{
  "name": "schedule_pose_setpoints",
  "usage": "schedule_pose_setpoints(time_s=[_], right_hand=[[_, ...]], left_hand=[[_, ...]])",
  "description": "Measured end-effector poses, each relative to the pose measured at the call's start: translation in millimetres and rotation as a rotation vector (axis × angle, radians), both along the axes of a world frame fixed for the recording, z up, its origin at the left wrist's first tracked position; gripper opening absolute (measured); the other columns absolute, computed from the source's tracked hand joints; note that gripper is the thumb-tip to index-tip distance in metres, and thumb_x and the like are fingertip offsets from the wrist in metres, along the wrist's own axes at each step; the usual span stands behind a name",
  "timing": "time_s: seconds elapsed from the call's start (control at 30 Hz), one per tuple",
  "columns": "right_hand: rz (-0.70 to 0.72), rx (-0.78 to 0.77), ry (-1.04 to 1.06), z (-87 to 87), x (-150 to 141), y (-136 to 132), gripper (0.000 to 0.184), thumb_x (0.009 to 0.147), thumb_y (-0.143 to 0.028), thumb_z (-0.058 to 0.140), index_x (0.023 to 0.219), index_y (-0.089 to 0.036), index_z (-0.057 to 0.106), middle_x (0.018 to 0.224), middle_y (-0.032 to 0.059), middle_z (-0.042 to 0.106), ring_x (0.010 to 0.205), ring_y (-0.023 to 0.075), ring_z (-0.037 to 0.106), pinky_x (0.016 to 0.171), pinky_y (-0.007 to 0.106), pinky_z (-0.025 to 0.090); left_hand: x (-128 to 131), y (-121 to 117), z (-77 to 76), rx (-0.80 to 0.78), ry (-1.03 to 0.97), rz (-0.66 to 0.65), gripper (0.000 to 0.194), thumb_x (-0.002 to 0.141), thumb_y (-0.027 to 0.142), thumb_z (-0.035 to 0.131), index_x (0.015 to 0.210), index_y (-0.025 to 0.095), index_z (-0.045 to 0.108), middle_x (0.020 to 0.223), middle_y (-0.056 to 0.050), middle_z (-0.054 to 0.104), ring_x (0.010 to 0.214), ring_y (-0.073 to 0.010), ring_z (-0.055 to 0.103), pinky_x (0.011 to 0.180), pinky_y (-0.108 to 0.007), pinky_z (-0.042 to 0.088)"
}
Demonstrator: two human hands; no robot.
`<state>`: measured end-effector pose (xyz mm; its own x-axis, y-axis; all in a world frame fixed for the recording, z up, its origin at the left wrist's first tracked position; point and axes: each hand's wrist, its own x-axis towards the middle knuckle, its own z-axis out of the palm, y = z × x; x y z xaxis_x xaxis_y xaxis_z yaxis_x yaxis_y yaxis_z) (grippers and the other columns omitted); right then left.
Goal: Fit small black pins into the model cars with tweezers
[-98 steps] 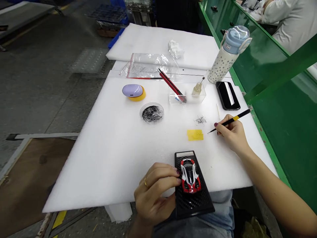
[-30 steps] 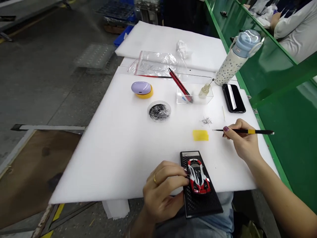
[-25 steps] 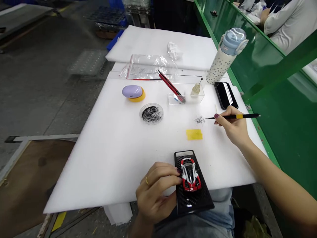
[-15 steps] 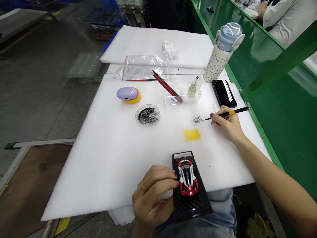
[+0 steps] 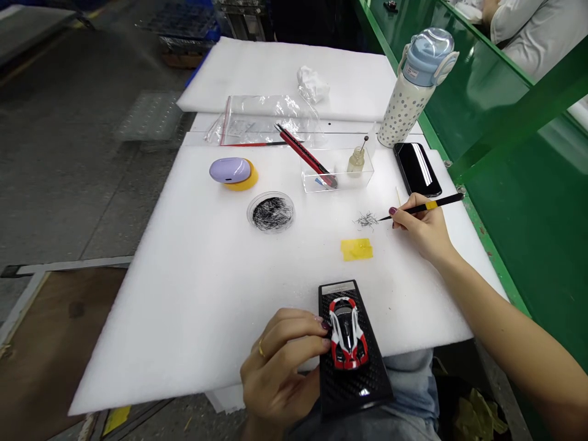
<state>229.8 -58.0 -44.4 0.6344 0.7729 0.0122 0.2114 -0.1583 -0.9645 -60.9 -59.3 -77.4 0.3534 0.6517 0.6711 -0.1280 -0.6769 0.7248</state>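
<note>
My left hand (image 5: 285,361) grips the left side of a black textured display base (image 5: 376,367), tilted at the table's front edge. On that base sits a red and white model car (image 5: 348,334). My right hand (image 5: 422,229) pinches a thin black brush-like tool (image 5: 448,200) with a yellow band. Its fine tip reaches the small scatter of short black fibres (image 5: 367,220) on the white foam sheet. Just below the fibres lies a piece of yellow tape (image 5: 357,249). A round clear dish (image 5: 271,212) holds many more black fibres, left of centre.
A clear tray (image 5: 337,180) holds red-black tweezers (image 5: 307,156) and a small glass bottle (image 5: 356,160). Behind my right hand are a phone (image 5: 417,169) and a dotted water bottle (image 5: 407,101). A lilac oval object (image 5: 230,170) and plastic bags (image 5: 271,116) lie left. A green partition (image 5: 528,214) borders the right.
The view has shifted very slightly. Both hands keep their grips, and the tool tip stays at the fibres.
</note>
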Motion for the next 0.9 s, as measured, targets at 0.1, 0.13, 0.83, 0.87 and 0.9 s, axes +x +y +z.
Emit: schedule_pose_setpoints(time_s=[0.1,0.13,0.83,0.87,0.9], right_hand=[[0.012,-0.006,-0.022,-0.9,0.3,-0.3,0.03,0.072,-0.036,0.083,0.065,-0.022,0.057,0.056,-0.0011,0.06,0.053,0.0135,0.058,0.052,0.029,0.041],[0.019,-0.005,-0.026,-1.1,0.4,-0.6,0.031,0.072,-0.038,0.083,0.065,-0.022,0.057,0.056,-0.001,0.06,0.053,0.0135,0.058,0.052,0.029,0.041],[0.004,0.036,0.01,2.5,-0.9,-4.4,0.036,0.067,-0.044,0.086,0.064,-0.022,0.057,0.055,-0.0008,0.062,0.054,0.0141,0.059,0.053,0.028,0.043],[0.013,0.059,0.034,5.9,-3.6,-7.0,0.037,0.067,-0.044,0.087,0.064,-0.023,0.057,0.055,-0.001,0.062,0.053,0.0137,0.057,0.052,0.028,0.042],[0.03,0.082,0.063,9.8,-7.7,-10.5,0.038,0.068,-0.045,0.087,0.064,-0.023,0.057,0.054,-0.0012,0.061,0.052,0.0134,0.056,0.05,0.028,0.042]], left_hand=[[-0.7,0.9,1.2,0.014,-0.011,-0.031,0.009,0.09,0.011,0.069,0.099,0.012,0.069,0.094,-0.007,0.068,0.084,-0.0181,0.065,0.068,-0.036,0.055],[-0.9,1.1,1.5,0.015,-0.012,-0.032,0.009,0.09,0.011,0.069,0.099,0.012,0.069,0.094,-0.007,0.068,0.084,-0.0181,0.065,0.068,-0.036,0.055],[-1.2,4.1,-0.9,0.024,-0.022,-0.076,0.012,0.091,0.01,0.066,0.102,0.013,0.069,0.1,-0.008,0.067,0.09,-0.019,0.065,0.071,-0.034,0.055],[-1.0,4.1,-1.4,0.021,-0.022,-0.07,0.013,0.09,0.01,0.066,0.102,0.013,0.069,0.1,-0.008,0.067,0.09,-0.0191,0.065,0.071,-0.033,0.056],[-0.7,4.0,-1.4,0.014,-0.024,-0.064,0.014,0.09,0.01,0.066,0.103,0.014,0.069,0.099,-0.008,0.067,0.09,-0.0192,0.065,0.072,-0.033,0.056]])
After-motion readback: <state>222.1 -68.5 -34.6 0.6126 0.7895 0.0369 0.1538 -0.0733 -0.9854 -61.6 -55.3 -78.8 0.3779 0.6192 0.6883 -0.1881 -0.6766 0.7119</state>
